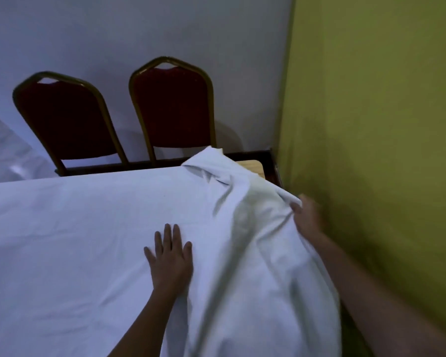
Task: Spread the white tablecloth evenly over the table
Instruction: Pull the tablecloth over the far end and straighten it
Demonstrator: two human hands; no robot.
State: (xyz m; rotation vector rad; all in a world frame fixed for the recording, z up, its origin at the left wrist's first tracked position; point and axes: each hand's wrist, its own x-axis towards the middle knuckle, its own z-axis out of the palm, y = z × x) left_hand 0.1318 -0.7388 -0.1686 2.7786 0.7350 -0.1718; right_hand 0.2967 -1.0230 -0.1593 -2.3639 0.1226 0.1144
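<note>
The white tablecloth [88, 228] covers most of the table. It lies flat on the left and is bunched and raised along the right side. A bare wooden corner of the table [251, 166] shows at the far right. My left hand [170, 258] presses flat on the cloth, fingers spread. My right hand [307, 217], blurred, grips the cloth's right edge beside the wall and holds it lifted.
Two red chairs with gold frames, one on the left [65, 119] and one on the right [173, 109], stand against the white back wall beyond the table. A yellow-green wall [384, 150] runs close along the table's right side, leaving a narrow gap.
</note>
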